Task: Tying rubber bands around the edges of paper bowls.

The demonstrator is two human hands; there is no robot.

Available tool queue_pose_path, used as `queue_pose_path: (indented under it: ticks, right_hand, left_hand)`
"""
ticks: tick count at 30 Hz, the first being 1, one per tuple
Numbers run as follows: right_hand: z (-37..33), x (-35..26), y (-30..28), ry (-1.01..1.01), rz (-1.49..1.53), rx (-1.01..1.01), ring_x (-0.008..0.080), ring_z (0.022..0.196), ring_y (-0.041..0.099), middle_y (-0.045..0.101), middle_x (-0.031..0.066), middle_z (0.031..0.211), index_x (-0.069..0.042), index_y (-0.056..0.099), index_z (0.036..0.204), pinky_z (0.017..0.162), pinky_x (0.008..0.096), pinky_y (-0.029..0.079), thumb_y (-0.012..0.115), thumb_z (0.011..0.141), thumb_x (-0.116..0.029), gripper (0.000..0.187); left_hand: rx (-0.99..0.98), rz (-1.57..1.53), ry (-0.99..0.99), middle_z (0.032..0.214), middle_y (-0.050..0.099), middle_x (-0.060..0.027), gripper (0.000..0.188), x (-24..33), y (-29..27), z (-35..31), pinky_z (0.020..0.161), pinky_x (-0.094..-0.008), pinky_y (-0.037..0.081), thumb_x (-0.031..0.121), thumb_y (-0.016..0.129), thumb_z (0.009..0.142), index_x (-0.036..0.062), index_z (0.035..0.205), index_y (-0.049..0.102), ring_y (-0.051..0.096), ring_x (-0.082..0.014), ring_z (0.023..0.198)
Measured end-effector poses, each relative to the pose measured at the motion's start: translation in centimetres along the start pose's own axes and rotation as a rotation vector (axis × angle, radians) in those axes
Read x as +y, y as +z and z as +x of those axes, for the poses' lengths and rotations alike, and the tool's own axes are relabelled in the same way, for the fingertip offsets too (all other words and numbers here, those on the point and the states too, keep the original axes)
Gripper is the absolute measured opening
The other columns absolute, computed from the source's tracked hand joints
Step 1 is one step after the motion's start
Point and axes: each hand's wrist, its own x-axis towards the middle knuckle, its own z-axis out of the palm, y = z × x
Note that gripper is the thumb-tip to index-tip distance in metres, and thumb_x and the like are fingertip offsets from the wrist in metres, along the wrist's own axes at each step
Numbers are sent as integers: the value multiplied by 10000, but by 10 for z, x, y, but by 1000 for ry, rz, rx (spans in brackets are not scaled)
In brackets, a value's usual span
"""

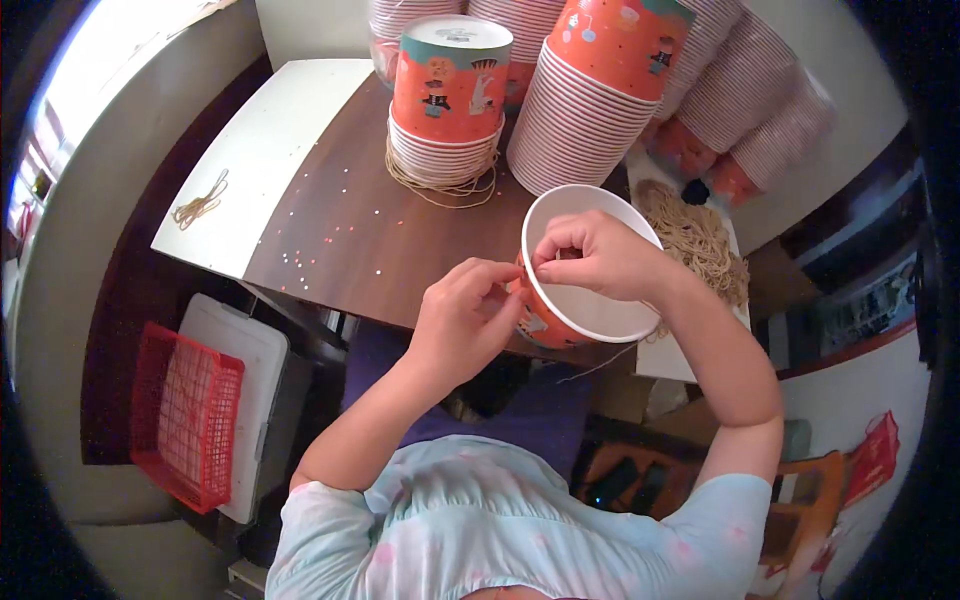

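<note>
An orange paper bucket (610,308) with a white rim and white inside is tilted toward me at the table's front edge. My left hand (465,310) is at its outer left wall, thumb and fingers pinched together just under the rim. Over the opening, my right hand (590,255) reaches inside with its fingertips closed near the same wall. What either pinch holds is too small or hidden to make out. A thin cord (598,367) trails from the bucket's lower right side toward my lap.
Behind the bucket stand a tall stack of nested buckets (580,120) and a shorter upside-down stack (445,95) ringed by cord loops. A heap of beige cords (695,235) lies at right. Small dots (330,240) are scattered over the brown table. A red basket (190,415) is lower left.
</note>
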Motion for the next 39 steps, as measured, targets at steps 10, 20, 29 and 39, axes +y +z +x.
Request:
queue_pose_path:
  ticks: [10,20,29,39]
  right_hand:
    - [0,0,1,-5,15,11,102,732,554,605,30,788,8,657,830,664,249,435,660,793,-75,91]
    - [-1,-13,3,197,76,-9,67,696,545,610,9,764,1,686,859,605,224,435,659,808,-86,104]
    - [-39,-43,12,156,70,-22,194,724,623,607,87,917,-46,377,1332,626,303,489,751,747,-217,716]
    - [-55,-33,34,27,-544,416,280,748,606,561,120,876,-62,515,1174,658,372,491,746,706,-171,533]
  left_hand:
    - [2,15,13,858,631,-144,187,4,1,2,623,-327,557,42,655,793,-5,972,630,662,-255,727]
    - [-33,354,230,736,583,-131,101,10,-2,7,590,-360,511,50,661,741,10,816,606,602,-301,641]
    - [-39,-226,-281,712,577,-53,57,7,-8,-3,576,-244,474,9,621,759,-14,809,608,586,-143,599]
    - [-94,-582,-202,939,577,-64,17,14,-27,-11,762,-239,422,-8,576,808,-6,820,589,532,-111,867]
